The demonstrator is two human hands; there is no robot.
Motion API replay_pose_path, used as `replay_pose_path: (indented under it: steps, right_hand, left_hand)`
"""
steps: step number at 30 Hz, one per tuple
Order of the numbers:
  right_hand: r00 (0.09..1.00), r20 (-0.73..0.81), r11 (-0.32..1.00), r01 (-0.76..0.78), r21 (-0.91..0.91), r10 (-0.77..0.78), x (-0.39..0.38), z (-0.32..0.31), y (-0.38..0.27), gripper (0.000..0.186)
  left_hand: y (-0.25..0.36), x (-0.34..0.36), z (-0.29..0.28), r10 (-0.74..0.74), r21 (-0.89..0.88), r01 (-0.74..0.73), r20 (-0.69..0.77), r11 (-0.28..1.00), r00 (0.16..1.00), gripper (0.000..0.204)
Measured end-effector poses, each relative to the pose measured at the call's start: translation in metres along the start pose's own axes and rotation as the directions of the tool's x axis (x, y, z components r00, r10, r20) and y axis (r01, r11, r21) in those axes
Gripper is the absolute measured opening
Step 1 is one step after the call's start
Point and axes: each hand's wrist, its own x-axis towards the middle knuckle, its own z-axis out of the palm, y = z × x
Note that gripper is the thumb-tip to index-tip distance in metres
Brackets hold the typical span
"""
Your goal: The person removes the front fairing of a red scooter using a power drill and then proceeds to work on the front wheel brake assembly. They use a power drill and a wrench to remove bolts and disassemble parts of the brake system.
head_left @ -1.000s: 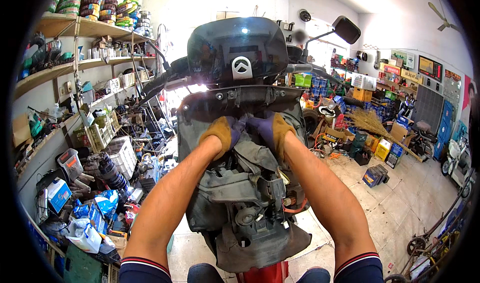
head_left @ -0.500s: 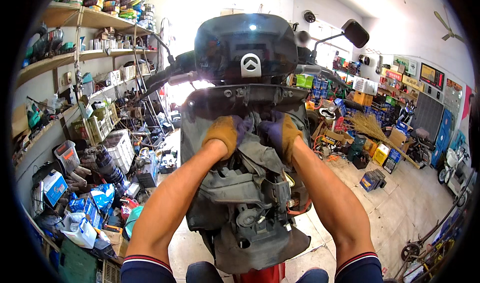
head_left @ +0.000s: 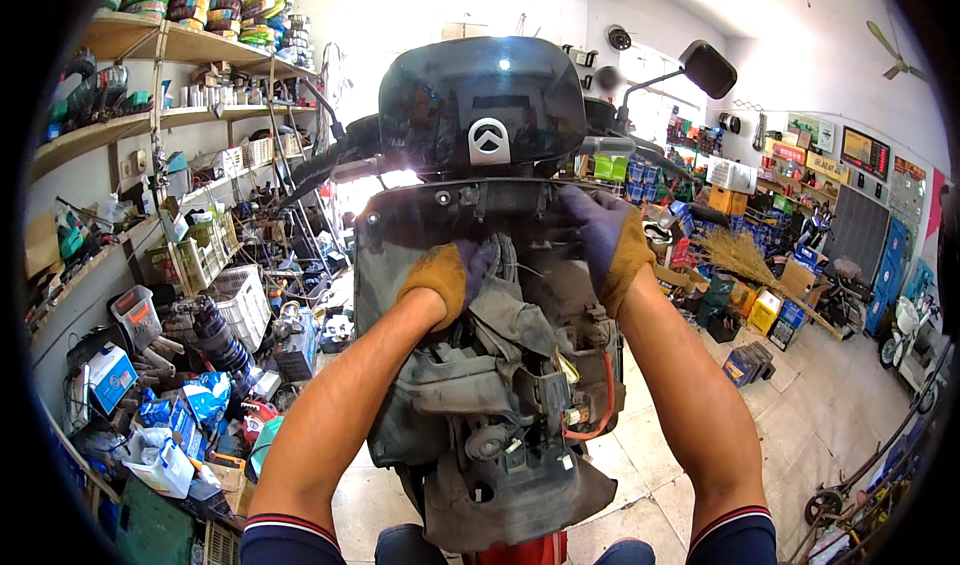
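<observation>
In front of me stands a scooter with a dark front fairing (head_left: 480,100) and an exposed dusty black panel (head_left: 385,265) below it. My left hand (head_left: 455,277), in a purple and orange-brown work glove, is closed inside the panel's upper middle. What its fingers hold is hidden. My right hand (head_left: 610,240), gloved alike, is at the panel's upper right, fingers bent against its edge. Between the hands, wires run down to a crumpled grey rubber cover (head_left: 515,320). Lower right, a red cable (head_left: 609,395) loops beside connectors.
Shelves (head_left: 190,40) with rolled tyres and parts line the left wall, above crates and boxes on the floor. A mirror (head_left: 709,69) sticks out at upper right. A straw broom (head_left: 745,255), boxes and a small battery-like block (head_left: 748,362) lie to the right.
My right hand has moved up and right, from the middle opening to the panel's upper right. My left hand stays near the middle. More of the red cable shows.
</observation>
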Motion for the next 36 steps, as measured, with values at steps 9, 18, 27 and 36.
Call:
replay_pose_path:
  steps: [9, 18, 27, 36]
  right_hand:
    - [0.687, 0.358, -0.239, 0.266, -0.934, -0.632, 0.036, 0.000, -0.047, 0.087]
    - [0.902, 0.215, -0.050, 0.212, -0.976, -0.375, 0.059, 0.001, -0.056, 0.086]
    - [0.781, 0.245, 0.054, 0.334, -0.941, -0.575, 0.056, -0.002, -0.038, 0.088]
    - [0.734, 0.284, 0.093, 0.426, -0.900, -0.617, 0.050, 0.004, -0.037, 0.090]
  left_hand:
    - [0.001, 0.002, 0.001, 0.060, 0.008, -0.060, 0.032, 0.998, 0.998, 0.051]
    - [0.004, 0.008, -0.009, 0.027, 0.034, -0.031, 0.114, 0.999, 0.993, 0.056]
    - [0.007, 0.002, -0.016, 0.009, -0.051, -0.003, 0.112, 0.999, 0.994, 0.054]
    - [0.008, -0.002, -0.002, 0.018, 0.033, -0.018, 0.001, 0.999, 1.000, 0.049]
